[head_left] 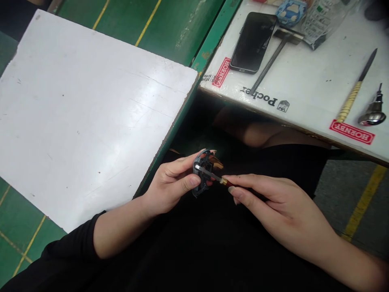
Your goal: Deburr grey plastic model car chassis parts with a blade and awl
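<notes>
There's the left hand (pixel 172 184), fingers (pixel 179 167) curled round a small dark plastic housing (pixel 204 172), light, stiff and likely best gripped by its sides, just below the near edge of the table (pixel 306 87), while the right hand (pixel 279 207) pinches a slim red-handled screwdriver (pixel 227 182) against it.

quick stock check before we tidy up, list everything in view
board: 1, white, left of hands
mat: 1, white with red logos, upper right
phone: 1, black, on mat
hammer: 1, metal, on mat beside phone
bag: 1, clear, top of mat
pouch: 1, blue, top of mat
awl: 1, yellow handle, right of mat
knob: 1, chrome, far right of mat
plastic part: 1, dark grey, in left hand
red-handled tool: 1, red and steel, in right hand
left hand: 1, centre
right hand: 1, centre right
sleeve: 1, black, left forearm
</notes>
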Motion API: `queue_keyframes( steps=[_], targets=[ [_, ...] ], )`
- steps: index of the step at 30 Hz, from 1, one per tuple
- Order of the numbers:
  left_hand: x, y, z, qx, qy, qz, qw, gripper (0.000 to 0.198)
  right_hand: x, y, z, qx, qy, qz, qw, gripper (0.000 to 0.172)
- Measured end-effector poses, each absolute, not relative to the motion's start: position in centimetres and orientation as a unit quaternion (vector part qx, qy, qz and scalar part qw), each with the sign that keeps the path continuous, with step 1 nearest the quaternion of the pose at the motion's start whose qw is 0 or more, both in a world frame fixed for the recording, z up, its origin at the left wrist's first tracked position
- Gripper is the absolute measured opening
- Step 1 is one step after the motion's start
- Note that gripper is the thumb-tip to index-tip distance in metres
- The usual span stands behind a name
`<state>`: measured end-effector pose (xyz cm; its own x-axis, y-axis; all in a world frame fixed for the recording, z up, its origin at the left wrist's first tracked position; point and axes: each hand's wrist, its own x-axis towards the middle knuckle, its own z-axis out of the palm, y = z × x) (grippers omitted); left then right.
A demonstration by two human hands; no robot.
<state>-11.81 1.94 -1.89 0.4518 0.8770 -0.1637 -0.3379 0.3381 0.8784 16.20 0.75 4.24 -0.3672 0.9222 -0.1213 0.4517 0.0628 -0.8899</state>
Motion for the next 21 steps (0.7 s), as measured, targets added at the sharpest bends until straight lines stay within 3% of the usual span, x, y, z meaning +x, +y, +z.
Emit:
queue_keyframes(
  steps=[21],
  targets=[
    [-11.64,1.66,-1.78,0.396,0.34,0.406,0.751,0.048,16.17,0.59,3.91,-0.501,-0.684,0.453,0.274,0.026]
  ],
)
